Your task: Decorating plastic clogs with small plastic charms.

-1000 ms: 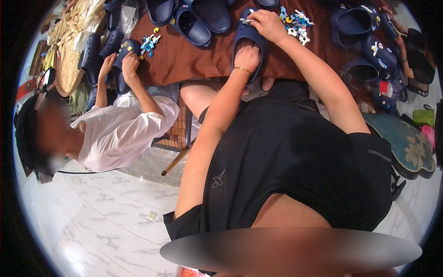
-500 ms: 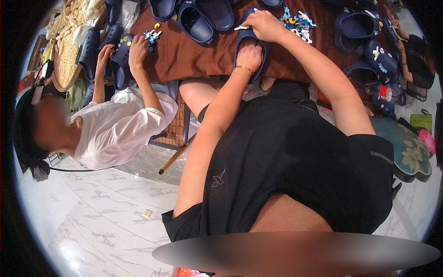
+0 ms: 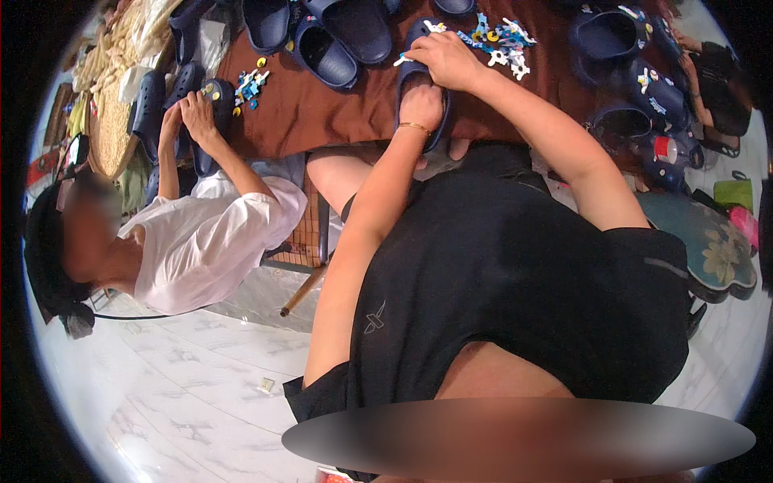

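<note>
One white charm (image 3: 403,59) — nearer the clog's (image 3: 414,39) edge now

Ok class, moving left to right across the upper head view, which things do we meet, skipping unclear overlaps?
Co-worker's hands → small charm pile → empty clog → left hand → big charm pile → decorated clog.
</note>
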### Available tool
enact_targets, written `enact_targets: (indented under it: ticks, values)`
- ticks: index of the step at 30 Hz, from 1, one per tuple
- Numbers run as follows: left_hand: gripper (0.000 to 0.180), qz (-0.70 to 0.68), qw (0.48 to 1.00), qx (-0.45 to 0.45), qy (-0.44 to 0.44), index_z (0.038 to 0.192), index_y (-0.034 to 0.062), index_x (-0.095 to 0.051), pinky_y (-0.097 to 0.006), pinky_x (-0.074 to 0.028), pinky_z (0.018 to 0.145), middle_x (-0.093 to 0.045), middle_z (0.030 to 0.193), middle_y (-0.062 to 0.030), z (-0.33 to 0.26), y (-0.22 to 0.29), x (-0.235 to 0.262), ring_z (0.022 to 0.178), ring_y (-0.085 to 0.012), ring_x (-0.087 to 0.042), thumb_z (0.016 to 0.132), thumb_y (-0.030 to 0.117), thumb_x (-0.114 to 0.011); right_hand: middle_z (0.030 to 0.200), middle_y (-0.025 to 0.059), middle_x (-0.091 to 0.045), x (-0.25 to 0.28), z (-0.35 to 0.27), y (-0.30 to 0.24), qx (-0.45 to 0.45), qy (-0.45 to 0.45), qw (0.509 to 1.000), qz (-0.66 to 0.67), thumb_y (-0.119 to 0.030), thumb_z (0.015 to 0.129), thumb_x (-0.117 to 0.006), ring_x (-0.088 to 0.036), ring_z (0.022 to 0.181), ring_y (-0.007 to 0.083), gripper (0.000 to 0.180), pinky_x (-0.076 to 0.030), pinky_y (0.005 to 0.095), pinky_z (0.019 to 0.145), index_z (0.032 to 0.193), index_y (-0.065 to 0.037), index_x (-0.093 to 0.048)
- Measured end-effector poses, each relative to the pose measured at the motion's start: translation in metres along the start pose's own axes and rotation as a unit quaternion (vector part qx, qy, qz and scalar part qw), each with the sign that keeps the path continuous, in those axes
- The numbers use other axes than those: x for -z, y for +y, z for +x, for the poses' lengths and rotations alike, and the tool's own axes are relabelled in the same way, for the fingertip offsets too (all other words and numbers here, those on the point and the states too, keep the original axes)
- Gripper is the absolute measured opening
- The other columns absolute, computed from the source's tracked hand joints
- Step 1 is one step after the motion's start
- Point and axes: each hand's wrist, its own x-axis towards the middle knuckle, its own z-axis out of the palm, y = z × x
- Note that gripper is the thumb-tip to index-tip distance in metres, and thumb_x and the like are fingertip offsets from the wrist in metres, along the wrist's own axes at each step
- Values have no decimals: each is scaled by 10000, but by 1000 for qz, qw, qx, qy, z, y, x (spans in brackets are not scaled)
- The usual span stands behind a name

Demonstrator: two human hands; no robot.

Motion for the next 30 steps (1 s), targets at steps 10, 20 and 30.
enact_targets:
  ticks: [10,20,30]
  values:
    - [171,-5,1000,4,-2,718,45,-533,-410,-443,634,-548,719,-162,-1,4,8,702,-319,-551,751,144,-398,904,94,-555,-19,-70,59,-326,77,941,-50,-184,710,-586,-515,881,280,224,-408,420,755,924,-118,-591]
    - [154,-13,1000,-9,22,700,49,-515,-402,-442,620,-538,696,-147,-4,-1,-1,677,-311,-545,744,142,-401,876,77,-567,-19,-72,86,-292,-68,938,-173,-119,759,-484,-528,874,256,164,-385,410,731,885,-112,-589]
    - [173,-8,1000,5,-5,696,47,-521,-398,-442,623,-542,702,-151,-4,0,2,680,-306,-547,745,159,-399,808,126,-607,-16,-3,62,-241,51,945,215,-197,733,-537,-586,769,275,186,-457,358,695,869,-92,-608]
